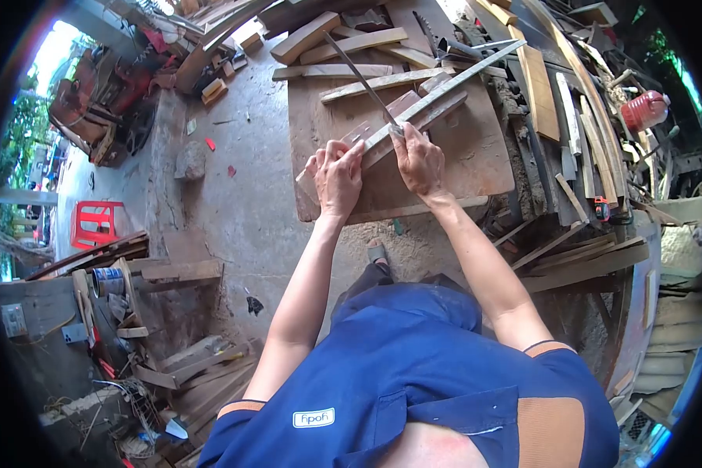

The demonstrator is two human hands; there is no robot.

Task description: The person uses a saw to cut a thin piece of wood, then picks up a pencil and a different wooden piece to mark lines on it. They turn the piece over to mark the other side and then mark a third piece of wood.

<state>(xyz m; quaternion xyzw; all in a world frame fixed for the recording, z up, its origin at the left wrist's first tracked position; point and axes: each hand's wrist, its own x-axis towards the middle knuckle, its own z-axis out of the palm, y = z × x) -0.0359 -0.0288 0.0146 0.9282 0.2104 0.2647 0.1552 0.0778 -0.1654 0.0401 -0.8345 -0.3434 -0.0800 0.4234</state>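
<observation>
A long pale strip (pixel 468 76) lies diagonally over the wooden work table (pixel 476 160), on top of darker wood pieces. My left hand (pixel 338 178) is closed at the strip's lower left end, its fingers bent down against the wood. My right hand (pixel 420 162) pinches the near end of a thin dark rod (pixel 359 76), which points up and left across the table. The right fingertips are right beside the strip. What the left fingers grip is partly hidden beneath them.
Several wood pieces (pixel 355 54) lie at the table's far side. Long boards (pixel 538 92) are piled to the right, near a red bottle (pixel 644 111). A red stool (pixel 96 223) stands at the left. Scrap wood (pixel 203 370) fills the lower left.
</observation>
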